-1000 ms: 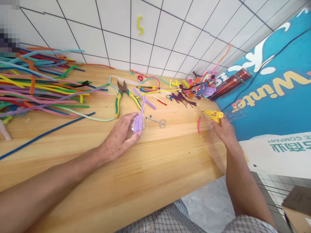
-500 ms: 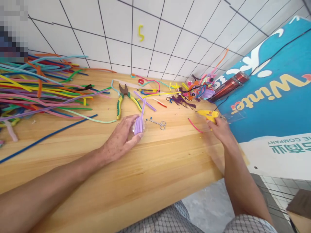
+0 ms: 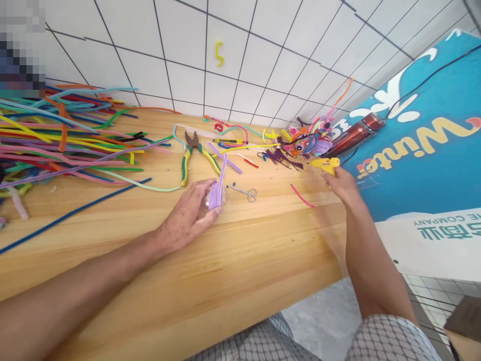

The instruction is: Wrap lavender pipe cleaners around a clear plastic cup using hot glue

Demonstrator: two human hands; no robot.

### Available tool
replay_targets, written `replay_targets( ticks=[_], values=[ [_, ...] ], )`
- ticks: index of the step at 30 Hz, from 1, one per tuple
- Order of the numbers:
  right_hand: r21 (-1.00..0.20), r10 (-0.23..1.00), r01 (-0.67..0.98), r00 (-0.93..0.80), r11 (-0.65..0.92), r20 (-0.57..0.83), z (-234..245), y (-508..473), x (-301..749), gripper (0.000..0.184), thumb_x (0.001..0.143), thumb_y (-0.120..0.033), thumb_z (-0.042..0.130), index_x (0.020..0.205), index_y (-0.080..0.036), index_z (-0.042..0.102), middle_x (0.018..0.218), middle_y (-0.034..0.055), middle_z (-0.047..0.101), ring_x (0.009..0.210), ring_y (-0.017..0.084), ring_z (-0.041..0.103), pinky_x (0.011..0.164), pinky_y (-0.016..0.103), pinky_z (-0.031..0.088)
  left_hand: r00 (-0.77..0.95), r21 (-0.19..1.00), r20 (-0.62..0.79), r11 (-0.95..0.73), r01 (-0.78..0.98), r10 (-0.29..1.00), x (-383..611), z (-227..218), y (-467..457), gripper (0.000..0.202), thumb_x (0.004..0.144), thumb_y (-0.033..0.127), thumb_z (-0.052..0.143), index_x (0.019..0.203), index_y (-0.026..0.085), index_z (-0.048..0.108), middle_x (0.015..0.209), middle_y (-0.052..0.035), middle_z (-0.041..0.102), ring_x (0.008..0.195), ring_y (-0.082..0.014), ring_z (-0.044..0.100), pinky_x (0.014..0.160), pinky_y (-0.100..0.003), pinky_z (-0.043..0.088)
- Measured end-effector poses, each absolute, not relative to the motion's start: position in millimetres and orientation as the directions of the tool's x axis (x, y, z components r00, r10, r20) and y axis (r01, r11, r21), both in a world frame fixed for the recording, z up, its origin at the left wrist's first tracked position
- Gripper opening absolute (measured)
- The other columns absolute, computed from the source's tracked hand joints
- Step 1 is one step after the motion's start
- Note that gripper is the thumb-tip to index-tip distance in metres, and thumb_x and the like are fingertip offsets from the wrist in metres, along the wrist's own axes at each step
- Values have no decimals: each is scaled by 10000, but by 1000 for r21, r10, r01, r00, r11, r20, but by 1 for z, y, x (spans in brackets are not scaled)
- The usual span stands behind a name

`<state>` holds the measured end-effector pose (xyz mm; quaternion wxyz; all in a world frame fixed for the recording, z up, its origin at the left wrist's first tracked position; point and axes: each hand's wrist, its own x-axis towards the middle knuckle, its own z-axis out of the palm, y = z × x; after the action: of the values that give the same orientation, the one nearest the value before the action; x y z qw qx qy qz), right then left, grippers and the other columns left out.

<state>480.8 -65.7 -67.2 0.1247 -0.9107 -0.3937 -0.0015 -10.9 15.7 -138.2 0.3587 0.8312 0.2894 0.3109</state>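
Observation:
My left hand (image 3: 191, 210) is closed round a clear ball (image 3: 224, 199) partly wrapped with purple pipe cleaner (image 3: 215, 195), one end of which sticks up and away. Far to the right, my right hand (image 3: 342, 183) grips a yellow glue gun (image 3: 325, 164) by its handle, its nozzle pointing left. Small scissors (image 3: 248, 192) lie on the wooden table just right of the ball. Behind my left hand stand-off pliers with green and yellow handles (image 3: 193, 145) lie spread. A short pink pipe cleaner piece (image 3: 301, 196) rests between the two hands.
A large heap of coloured pipe cleaners (image 3: 75, 140) covers the table's left side. A colourful pipe cleaner figure (image 3: 308, 140) and dark purple strands (image 3: 281, 158) sit at the back right. A blue printed board (image 3: 421, 135) leans on the right, and a tiled wall (image 3: 180, 60) closes the back.
My right hand has moved the glue gun slightly to the right and up, toward the blue board. The left hand keeps its hold on the wrapped ball.

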Motion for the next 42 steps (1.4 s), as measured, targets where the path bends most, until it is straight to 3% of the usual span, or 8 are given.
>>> replay_targets(
  ticks=[6, 9, 14, 18, 24, 30, 38, 42],
  values=[
    [-385, 728, 726, 664, -570, 173, -31, -109, 435, 317, 953, -483, 596, 733, -258, 631, 875, 86, 774, 826, 271, 682, 774, 397, 519, 645, 786, 289, -560, 262, 708, -12, -136, 15, 627, 1052, 459, 618, 1598, 187, 470, 1600, -193, 596, 1496, -353, 590, 1311, -592, 477],
    [-448, 808, 778, 561, -441, 180, -28, -110, 401, 337, 932, -540, 625, 759, -259, 696, 870, 98, 783, 837, 302, 702, 774, 426, 535, 630, 786, 284, -552, 279, 723, -11, -135, 14, 625, 1059, 460, 623, 1601, 195, 457, 1595, -194, 596, 1490, -337, 590, 1299, -575, 486],
    [-572, 939, 793, 326, -209, 108, -43, -91, 331, 372, 871, -586, 682, 996, -260, 810, 975, 83, 839, 879, 316, 765, 751, 424, 595, 602, 778, 357, -584, 232, 715, -9, -141, 14, 656, 1041, 439, 639, 1606, 161, 457, 1584, -206, 599, 1500, -324, 582, 1308, -529, 470],
    [-627, 981, 772, 184, -104, 63, -57, -74, 285, 361, 821, -608, 746, 849, -252, 799, 800, 54, 819, 725, 279, 749, 624, 364, 577, 600, 755, 389, -615, 227, 699, -8, -143, 15, 664, 1033, 400, 654, 1616, 162, 444, 1598, -224, 585, 1523, -345, 563, 1300, -542, 476],
    [-625, 959, 767, 266, -146, 102, -71, -63, 262, 360, 753, -598, 829, 707, -245, 776, 671, 33, 789, 609, 269, 745, 521, 337, 550, 595, 742, 410, -632, 224, 691, -5, -141, 13, 640, 1042, 403, 643, 1605, 177, 440, 1560, -219, 607, 1478, -356, 588, 1271, -560, 500],
    [-671, 936, 728, 320, -142, 149, -76, -60, 256, 270, 751, -526, 815, 705, -267, 758, 771, 49, 832, 745, 323, 813, 646, 397, 647, 547, 712, 489, -673, 200, 679, -2, -145, 14, 612, 1017, 374, 665, 1552, 160, 460, 1561, -244, 563, 1521, -376, 535, 1289, -609, 477],
    [-609, 952, 782, 271, -132, 140, -95, -63, 260, 262, 822, -505, 796, 771, -250, 765, 767, 42, 821, 731, 309, 804, 639, 393, 627, 541, 682, 557, -719, 135, 630, -1, -145, 15, 536, 1073, 353, 593, 1567, 207, 443, 1540, -208, 574, 1487, -329, 565, 1260, -566, 523],
    [-615, 957, 782, 245, -101, 155, -98, -63, 258, 253, 858, -520, 798, 876, -268, 790, 900, 54, 858, 844, 329, 825, 730, 421, 661, 575, 711, 531, -696, 96, 622, -2, -144, 15, 512, 1089, 371, 593, 1567, 245, 462, 1565, -199, 569, 1520, -337, 536, 1274, -590, 499]
  ],
)
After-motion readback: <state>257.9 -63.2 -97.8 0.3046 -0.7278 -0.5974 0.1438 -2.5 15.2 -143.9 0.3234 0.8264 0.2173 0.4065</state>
